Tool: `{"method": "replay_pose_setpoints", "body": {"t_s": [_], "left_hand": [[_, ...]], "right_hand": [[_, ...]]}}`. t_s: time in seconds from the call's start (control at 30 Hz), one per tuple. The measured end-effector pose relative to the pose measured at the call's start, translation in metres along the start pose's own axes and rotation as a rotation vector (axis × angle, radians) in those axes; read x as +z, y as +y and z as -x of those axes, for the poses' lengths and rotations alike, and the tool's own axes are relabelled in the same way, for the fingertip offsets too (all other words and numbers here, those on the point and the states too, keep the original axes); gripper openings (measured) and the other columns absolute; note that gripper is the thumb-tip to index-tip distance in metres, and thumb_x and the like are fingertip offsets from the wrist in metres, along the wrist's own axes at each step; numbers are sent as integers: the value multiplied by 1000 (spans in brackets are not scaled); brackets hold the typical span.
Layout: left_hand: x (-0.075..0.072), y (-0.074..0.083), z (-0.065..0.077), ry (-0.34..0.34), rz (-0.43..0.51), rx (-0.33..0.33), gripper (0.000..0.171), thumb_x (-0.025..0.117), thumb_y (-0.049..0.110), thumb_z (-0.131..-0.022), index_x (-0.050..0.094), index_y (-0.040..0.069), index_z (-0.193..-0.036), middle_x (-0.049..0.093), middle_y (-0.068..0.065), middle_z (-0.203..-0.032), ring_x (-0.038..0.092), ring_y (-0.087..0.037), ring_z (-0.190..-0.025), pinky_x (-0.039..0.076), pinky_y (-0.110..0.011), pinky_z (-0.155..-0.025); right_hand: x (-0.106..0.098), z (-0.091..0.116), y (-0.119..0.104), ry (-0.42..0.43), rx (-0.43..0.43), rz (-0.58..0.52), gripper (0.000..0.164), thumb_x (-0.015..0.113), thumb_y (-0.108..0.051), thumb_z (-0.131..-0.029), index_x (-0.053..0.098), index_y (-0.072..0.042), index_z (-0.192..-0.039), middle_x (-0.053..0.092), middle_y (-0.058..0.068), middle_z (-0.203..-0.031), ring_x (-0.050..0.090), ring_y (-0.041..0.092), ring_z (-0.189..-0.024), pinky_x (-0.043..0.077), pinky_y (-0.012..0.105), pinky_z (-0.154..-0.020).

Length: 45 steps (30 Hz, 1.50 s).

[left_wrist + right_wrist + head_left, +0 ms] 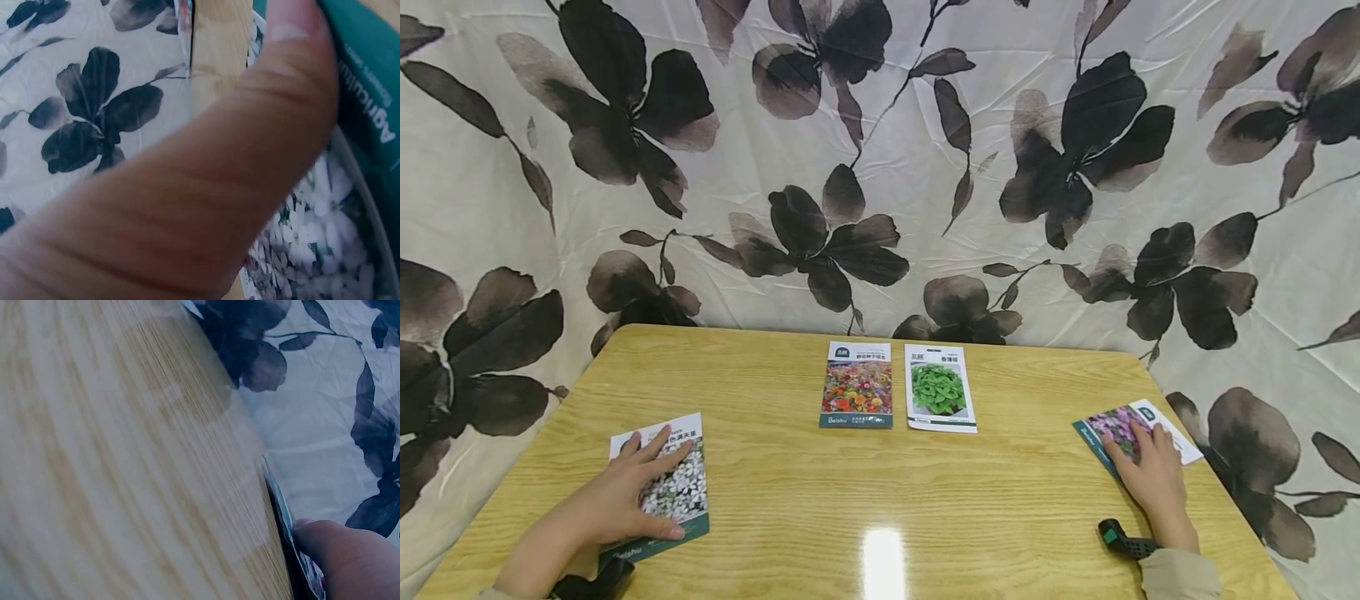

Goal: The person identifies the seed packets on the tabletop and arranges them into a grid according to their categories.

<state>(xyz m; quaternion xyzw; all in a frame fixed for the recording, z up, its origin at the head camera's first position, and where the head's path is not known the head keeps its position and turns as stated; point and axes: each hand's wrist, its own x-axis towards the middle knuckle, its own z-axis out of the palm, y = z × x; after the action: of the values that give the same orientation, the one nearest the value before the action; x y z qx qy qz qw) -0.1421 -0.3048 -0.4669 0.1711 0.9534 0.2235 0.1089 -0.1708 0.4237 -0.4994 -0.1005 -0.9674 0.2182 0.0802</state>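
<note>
My left hand (617, 496) lies spread over a seed packet with white flowers (681, 492) on the left side of the table. Its thumb (275, 94) reaches across the packet's dark green lower band (369, 81) in the left wrist view. On the right, my right hand (1153, 471) rests on a seed packet with pink-purple flowers (1114, 427), its fingers extended over the front. That packet sits slanted near the table's right edge. In the right wrist view the right thumb (337, 544) is against the packet's face, which shows almost edge-on.
Two more seed packets lie side by side at the back middle: one with mixed colourful flowers (856, 387), one with green leaves (938, 390). The wooden table (880, 483) meets a floral cloth (925, 167) behind it. Black straps circle both wrists.
</note>
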Motion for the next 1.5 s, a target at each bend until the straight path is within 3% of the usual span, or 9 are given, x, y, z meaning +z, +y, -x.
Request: {"method": "replay_pose_setpoints", "body": {"t_s": [0.13,0.47,0.73,1.17,1.5], "left_hand": [[-3,4,-1,-49,3,-20,113,86,57,-61,41,7,-152,21,-37,-154,7,-74,-130,24,-86,-85],[0,20,-4,-77,-23,-63,118,84,62,-55,43,8,-151,21,-36,-155,7,-72,-132,24,-85,-87],[2,31,-5,-93,-23,-24,119,84,63,-52,45,9,-150,24,-34,-155,9,-71,-132,29,-83,-85],[8,54,-10,-141,-11,-25,118,85,62,-51,45,11,-150,24,-32,-156,8,-68,-134,37,-78,-86],[13,70,-14,-121,-34,8,120,83,66,-49,46,11,-150,25,-31,-156,11,-68,-135,32,-81,-88]], "right_hand": [[1,0,0,6,-6,-8,78,52,-46,-99,31,12,-147,10,47,-150,8,65,-137,11,76,-105],[1,1,1,25,-21,-7,78,51,-47,-99,31,13,-146,11,47,-149,8,65,-137,11,77,-104],[2,1,1,21,-23,-11,78,51,-46,-100,30,12,-146,10,47,-149,7,65,-137,10,77,-104],[3,4,1,9,-17,-16,78,51,-47,-100,30,12,-147,10,46,-150,6,64,-138,9,77,-105],[3,0,0,8,-18,-10,78,51,-47,-99,31,11,-147,11,46,-150,7,64,-138,9,77,-104]]}}
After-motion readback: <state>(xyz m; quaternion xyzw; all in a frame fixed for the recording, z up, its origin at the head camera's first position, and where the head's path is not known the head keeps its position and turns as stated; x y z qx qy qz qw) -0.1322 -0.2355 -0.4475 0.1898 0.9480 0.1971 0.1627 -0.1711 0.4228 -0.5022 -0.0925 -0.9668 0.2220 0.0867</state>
